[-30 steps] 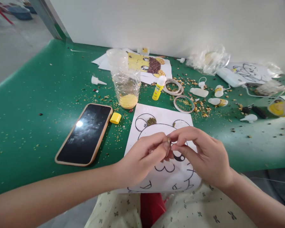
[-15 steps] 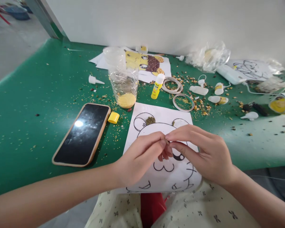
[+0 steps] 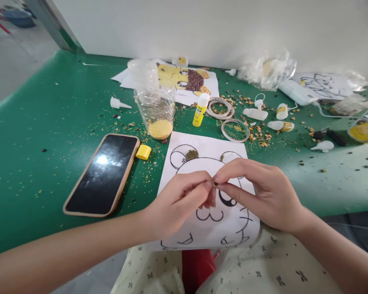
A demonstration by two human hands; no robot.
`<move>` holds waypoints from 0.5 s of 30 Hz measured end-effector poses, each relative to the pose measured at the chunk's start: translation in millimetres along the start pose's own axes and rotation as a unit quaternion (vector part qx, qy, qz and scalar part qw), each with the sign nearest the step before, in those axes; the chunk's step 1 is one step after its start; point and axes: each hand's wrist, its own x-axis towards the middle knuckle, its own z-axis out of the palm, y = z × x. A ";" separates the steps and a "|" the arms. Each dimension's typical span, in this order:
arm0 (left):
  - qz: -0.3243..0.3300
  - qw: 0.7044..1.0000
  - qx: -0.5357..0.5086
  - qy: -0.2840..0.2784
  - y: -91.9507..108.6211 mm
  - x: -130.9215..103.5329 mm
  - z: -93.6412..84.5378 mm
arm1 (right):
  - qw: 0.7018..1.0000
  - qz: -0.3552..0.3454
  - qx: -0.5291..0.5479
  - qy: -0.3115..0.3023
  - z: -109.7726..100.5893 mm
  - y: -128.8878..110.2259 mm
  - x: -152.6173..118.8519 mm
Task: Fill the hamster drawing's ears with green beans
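Observation:
My left hand (image 3: 180, 200) and my right hand (image 3: 260, 188) meet fingertip to fingertip over the drawing sheet (image 3: 208, 234). Both are closed in a pinch around a tiny brownish bean-like piece (image 3: 215, 184), mostly covered by the fingers. The sheet carries a black-outlined cartoon animal face. Small greenish-brown beans (image 3: 191, 155) fill part of its left ear, and a few lie at the edge of the right ear. My curled lower left fingers are partly hidden.
A phone (image 3: 104, 175) and yellow cap (image 3: 144, 152) lie left. Behind the sheet stand a plastic cup (image 3: 155, 106) with yellow grains and a glue stick (image 3: 200, 110). Tape rolls (image 3: 235, 130), small bottles (image 3: 281, 126) and scattered grains spread right. A decorated picture (image 3: 184, 81) lies behind.
The view has shifted slightly, so the table's things sit a little further left. Both hands stay pinched together, with only a small shift of the fingertips.

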 end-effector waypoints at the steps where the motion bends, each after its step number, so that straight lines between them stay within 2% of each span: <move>1: -0.002 1.000 -0.001 0.000 0.6 0.2 0.2 | 1.000 -0.008 0.002 -0.007 -0.3 0.2 0.1; 8: -0.013 0.999 -0.030 -0.026 0.4 -1.6 1.9 | 0.990 -0.129 -0.045 -0.020 -2.2 1.9 -1.9; 15: -0.016 0.997 -0.058 -0.038 -0.9 -1.6 1.2 | 0.988 -0.140 -0.059 -0.027 0.1 2.8 -5.3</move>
